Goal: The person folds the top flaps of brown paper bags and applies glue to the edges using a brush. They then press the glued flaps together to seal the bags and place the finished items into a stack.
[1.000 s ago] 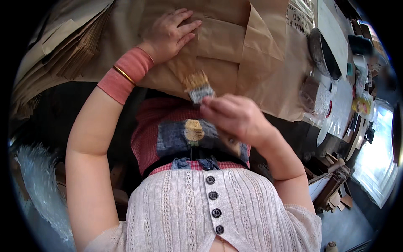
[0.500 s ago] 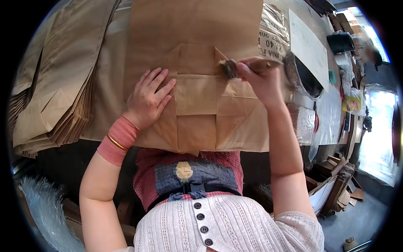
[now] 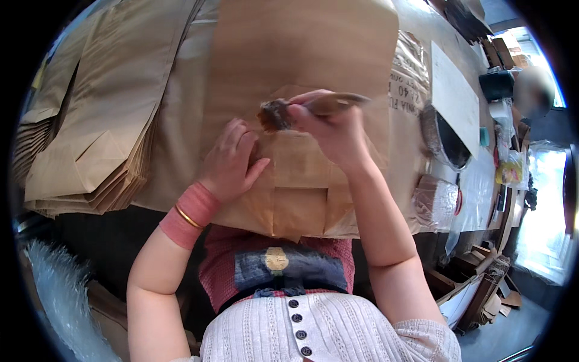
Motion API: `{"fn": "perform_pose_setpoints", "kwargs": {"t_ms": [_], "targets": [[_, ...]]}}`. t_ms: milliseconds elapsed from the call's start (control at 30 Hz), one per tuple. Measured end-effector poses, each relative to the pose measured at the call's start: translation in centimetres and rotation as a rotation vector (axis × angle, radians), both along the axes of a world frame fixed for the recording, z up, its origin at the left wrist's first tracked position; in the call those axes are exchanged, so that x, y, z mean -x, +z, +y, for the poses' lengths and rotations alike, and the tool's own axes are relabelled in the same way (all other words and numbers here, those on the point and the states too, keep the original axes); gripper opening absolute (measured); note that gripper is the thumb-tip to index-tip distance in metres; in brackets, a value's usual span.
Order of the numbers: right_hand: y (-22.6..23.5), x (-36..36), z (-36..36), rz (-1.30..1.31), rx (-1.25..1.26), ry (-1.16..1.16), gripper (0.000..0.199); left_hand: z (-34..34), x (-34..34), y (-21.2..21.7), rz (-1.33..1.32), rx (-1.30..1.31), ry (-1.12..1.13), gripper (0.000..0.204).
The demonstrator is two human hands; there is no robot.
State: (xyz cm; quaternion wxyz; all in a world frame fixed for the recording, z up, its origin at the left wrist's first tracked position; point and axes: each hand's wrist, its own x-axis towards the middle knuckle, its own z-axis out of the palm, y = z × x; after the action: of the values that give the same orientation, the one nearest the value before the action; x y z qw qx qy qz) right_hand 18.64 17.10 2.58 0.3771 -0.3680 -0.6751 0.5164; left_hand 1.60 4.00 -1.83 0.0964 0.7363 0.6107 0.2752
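The right hand [image 3: 338,134] grips the brush [image 3: 275,114], handle toward three o'clock, bristles over the folded brown paper [image 3: 301,48] at one o'clock from the left hand [image 3: 231,161], which lies open on it.

The paper bag [image 3: 301,60] looks smooth and matt, the brush [image 3: 277,114] rough-bristled with a wooden-looking handle [image 3: 336,103].
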Motion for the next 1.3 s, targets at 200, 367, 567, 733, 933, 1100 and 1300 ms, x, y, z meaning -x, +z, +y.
{"fn": "perform_pose_setpoints", "kwargs": {"t_ms": [200,367,567,733,933,1100,1300], "targets": [[0.6,2.6,2.0,-0.368,-0.05,0.014,0.022,-0.1,0.4,0.1,0.005,-0.038,-0.036,0.038],[2.6,0.8,3.1,-0.402,-0.275,-0.089,0.02,0.7,0.2,0.1,0.005,-0.07,-0.064,0.035],[6.4,-13.4,-3.2,-0.404,-0.512,0.03,0.026,0.6,-0.1,-2.2,0.08,-0.062,-0.005,0.038],[4.7,-30.5,-2.0,-0.894,-0.961,-0.33,0.04,0.6,-0.5,-1.8,0.044,-0.064,-0.022,0.035],[6.5,-29.7,-4.2,-1.152,-0.96,-0.118,0.036,0.8,1.1,-0.6,0.087,0.021,-0.035,0.033],[1.8,-15.1,-2.6,-0.602,-0.592,0.041,0.046,5.9,1.1,3.5,-0.128,0.263,0.19,0.041],[-0.3,-10.9,4.4,-0.865,-0.142,0.336,0.012,6.8,3.0,4.6,0.238,0.455,-0.01,0.012]]}}
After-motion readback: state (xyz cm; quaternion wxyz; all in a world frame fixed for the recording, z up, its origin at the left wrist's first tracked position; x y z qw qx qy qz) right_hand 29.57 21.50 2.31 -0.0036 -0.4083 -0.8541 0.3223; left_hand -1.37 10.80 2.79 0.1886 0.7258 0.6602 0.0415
